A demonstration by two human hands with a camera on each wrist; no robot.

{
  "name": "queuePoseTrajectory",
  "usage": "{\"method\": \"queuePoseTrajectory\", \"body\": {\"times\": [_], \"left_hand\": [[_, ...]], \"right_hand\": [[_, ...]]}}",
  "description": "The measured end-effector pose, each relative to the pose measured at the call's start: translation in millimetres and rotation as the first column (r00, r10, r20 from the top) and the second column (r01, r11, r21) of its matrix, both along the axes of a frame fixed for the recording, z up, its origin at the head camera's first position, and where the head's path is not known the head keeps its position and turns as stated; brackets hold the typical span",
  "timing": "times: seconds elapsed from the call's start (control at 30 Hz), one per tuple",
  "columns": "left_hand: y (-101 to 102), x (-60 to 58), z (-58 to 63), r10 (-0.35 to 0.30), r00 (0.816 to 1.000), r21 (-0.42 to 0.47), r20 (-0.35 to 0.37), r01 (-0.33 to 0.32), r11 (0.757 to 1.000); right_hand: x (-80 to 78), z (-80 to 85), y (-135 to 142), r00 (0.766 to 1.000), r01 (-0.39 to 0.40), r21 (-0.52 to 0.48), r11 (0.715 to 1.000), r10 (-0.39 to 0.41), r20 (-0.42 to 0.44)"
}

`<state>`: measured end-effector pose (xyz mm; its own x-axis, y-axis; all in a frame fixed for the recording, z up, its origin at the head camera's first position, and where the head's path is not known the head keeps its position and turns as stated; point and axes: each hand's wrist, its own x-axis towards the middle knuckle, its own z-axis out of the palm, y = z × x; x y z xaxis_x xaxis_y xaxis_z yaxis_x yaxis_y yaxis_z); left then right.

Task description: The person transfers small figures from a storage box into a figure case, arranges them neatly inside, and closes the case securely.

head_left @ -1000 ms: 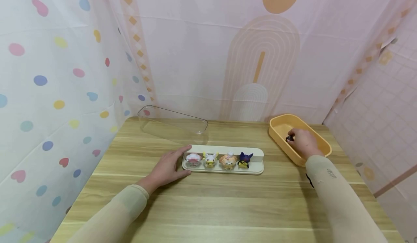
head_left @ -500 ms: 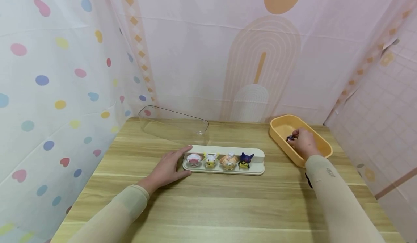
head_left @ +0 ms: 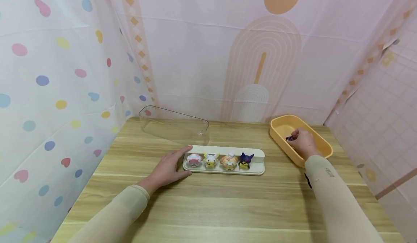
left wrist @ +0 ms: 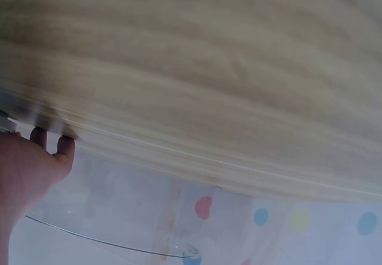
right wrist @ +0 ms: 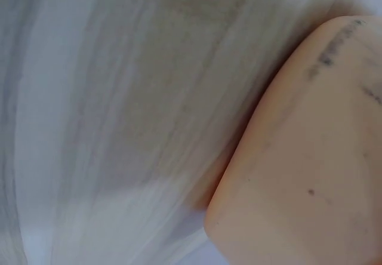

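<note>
My left hand [head_left: 165,168], fingers extended, spans the cream display base's [head_left: 228,150] left end, probably steadying its four figurines [head_left: 211,160]. My right hand [head_left: 303,143] pinches a small dark purple figure [head_left: 289,138] inside the yellow tub [head_left: 285,125], near the table's [head_left: 221,203] far right corner.

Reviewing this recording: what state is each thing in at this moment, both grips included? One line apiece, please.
Cream base: lying flat, uncovered
Pink-and-white figure: upright on the base
White-and-yellow figure: upright
Orange figure: upright
Purple figure: upright
Clear case: off the base, behind it
Yellow bin: open, upright
Small dark item: held, partly hidden
Left grip: fingers extended, touching the base's left end
Right grip: pinching the dark item at the bin
</note>
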<state>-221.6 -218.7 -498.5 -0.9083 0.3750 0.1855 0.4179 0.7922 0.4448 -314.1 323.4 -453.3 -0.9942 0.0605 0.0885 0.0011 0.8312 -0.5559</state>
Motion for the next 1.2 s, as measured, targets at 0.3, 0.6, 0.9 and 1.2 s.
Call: {"method": "queuePoseTrajectory", "body": {"times": [0.3, 0.6, 0.9, 1.2], "left_hand": [[1, 1.0, -0.2, -0.006, 1.000, 0.000, 0.008, 0.006, 1.000], [0, 0.2, 2.6, -0.002, 1.000, -0.001, 0.014, 0.002, 1.000], [0, 0.3, 2.3, -0.004, 1.000, -0.007, 0.006, 0.004, 1.000], [1, -0.6, 1.4, -0.007, 1.000, -0.006, 0.004, 0.007, 1.000]], "right_hand": [[5.6, 17.0, 6, 0.997, 0.004, -0.139, 0.990, 0.006, 0.075], [16.6, 53.2, 6, 0.997, -0.020, -0.158, 0.987, 0.032, 0.068], [23.4, 69.2, -5, 0.997, -0.073, -0.163, 0.984, 0.078, 0.024], [30.0, 84.5, -17, 0.993, -0.108, -0.170, 0.979, 0.115, 0.030]]}}
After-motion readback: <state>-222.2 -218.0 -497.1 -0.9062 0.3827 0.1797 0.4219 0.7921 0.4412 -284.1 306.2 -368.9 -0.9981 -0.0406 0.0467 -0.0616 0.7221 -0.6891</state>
